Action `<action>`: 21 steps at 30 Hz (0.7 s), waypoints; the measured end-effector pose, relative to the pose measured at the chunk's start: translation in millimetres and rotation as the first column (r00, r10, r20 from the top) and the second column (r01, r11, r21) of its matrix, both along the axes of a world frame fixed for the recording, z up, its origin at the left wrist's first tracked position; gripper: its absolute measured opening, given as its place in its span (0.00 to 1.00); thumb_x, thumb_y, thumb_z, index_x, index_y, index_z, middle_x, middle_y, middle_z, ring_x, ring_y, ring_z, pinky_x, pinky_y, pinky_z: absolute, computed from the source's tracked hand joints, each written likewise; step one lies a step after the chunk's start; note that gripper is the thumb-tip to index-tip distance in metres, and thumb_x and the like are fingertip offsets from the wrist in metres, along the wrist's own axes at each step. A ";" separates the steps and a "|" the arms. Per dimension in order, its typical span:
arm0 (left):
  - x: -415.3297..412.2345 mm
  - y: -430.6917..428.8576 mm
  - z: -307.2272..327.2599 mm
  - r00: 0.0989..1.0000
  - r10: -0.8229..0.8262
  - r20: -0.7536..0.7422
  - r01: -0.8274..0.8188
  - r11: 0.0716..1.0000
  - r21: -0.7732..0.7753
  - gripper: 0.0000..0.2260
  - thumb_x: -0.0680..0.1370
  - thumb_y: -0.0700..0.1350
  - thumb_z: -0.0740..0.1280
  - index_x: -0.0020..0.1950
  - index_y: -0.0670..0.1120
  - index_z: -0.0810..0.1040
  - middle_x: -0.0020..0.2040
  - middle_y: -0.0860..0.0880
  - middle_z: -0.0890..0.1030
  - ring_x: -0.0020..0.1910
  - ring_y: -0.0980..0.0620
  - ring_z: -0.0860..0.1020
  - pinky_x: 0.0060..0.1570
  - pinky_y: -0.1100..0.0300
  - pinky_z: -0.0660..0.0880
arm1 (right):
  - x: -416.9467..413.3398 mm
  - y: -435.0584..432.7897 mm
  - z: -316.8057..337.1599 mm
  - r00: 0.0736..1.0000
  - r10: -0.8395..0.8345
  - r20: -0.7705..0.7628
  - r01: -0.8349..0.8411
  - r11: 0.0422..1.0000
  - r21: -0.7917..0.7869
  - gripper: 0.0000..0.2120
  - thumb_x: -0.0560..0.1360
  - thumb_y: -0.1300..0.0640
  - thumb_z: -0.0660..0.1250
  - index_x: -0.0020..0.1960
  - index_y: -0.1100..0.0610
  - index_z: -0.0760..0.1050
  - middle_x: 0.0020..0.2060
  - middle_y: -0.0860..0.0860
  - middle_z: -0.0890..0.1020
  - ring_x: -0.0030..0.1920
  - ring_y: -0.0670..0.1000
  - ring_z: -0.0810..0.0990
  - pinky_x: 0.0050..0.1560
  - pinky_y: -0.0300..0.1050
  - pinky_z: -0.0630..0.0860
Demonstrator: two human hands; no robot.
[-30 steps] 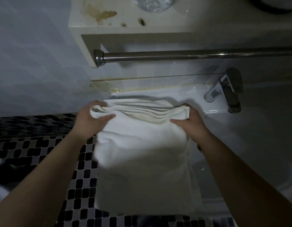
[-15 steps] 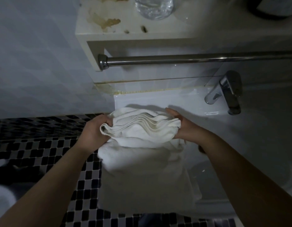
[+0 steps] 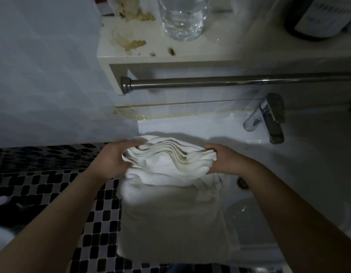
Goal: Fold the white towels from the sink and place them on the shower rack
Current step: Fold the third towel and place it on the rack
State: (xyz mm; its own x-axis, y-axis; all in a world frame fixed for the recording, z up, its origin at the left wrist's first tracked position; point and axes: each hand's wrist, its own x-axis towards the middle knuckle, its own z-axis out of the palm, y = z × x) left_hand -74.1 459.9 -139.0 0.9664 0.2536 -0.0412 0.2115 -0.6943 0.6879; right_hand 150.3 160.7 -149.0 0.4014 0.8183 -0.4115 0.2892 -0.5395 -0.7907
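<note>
Plainly, both hands clamp the same bundle from opposite ends: the left hand has its fingers curled over the top of the left end with the thumb tucked beneath, and the right hand mirrors it on the right end, fingers above and thumb below. Both forearms reach in from the lower corners, bare, wrists roughly level and bent slightly inward toward each other. Between the two grips the white towel is gathered into a thick folded wad, its stacked edges facing the camera in wavy layers. More white cloth drops from under the wad toward the viewer; whether it is the same towel or another one, I cannot tell. The bundle sits over the left part of the sink, near its back rim, with the chrome faucet well apart to the right. Behind, a metal rail runs under a stained white shelf, which carries a clear bottle and a dark bottle. Black-and-white mosaic tile lies left of the sink.
</note>
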 end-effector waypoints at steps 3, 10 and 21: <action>2.8 3.0 2.7 0.996 -0.031 -0.082 0.039 0.995 0.093 0.26 0.68 0.39 0.80 0.64 0.54 0.82 0.55 0.53 0.83 0.54 0.54 0.81 0.56 0.58 0.77 | 3.7 -9.8 -3.2 0.991 0.100 0.088 -0.080 0.976 -0.201 0.24 0.60 0.46 0.83 0.53 0.40 0.79 0.46 0.35 0.81 0.46 0.34 0.79 0.49 0.30 0.73; 9.7 24.3 36.6 0.998 0.052 -0.036 -0.054 0.997 -0.051 0.08 0.69 0.60 0.72 0.48 0.65 0.81 0.47 0.63 0.84 0.45 0.68 0.81 0.44 0.75 0.73 | 18.3 -6.6 13.4 0.961 -0.237 0.140 0.232 0.971 0.053 0.19 0.60 0.44 0.70 0.46 0.51 0.72 0.42 0.48 0.82 0.42 0.47 0.79 0.44 0.47 0.75; 16.3 14.5 15.2 0.919 0.353 -0.173 -0.392 0.860 -0.327 0.05 0.75 0.50 0.68 0.41 0.54 0.82 0.35 0.56 0.83 0.34 0.60 0.80 0.36 0.60 0.74 | 19.8 -1.8 12.0 0.982 -0.163 0.091 0.164 0.986 -0.004 0.19 0.57 0.44 0.78 0.44 0.49 0.81 0.41 0.44 0.85 0.46 0.46 0.83 0.45 0.37 0.77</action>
State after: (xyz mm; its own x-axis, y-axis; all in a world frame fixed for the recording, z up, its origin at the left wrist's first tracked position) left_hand -57.8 474.4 -123.8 0.7877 0.5444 -0.2883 0.4894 -0.2689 0.8296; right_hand 170.1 158.9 -136.9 0.5649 0.7343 -0.3764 0.2659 -0.5938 -0.7594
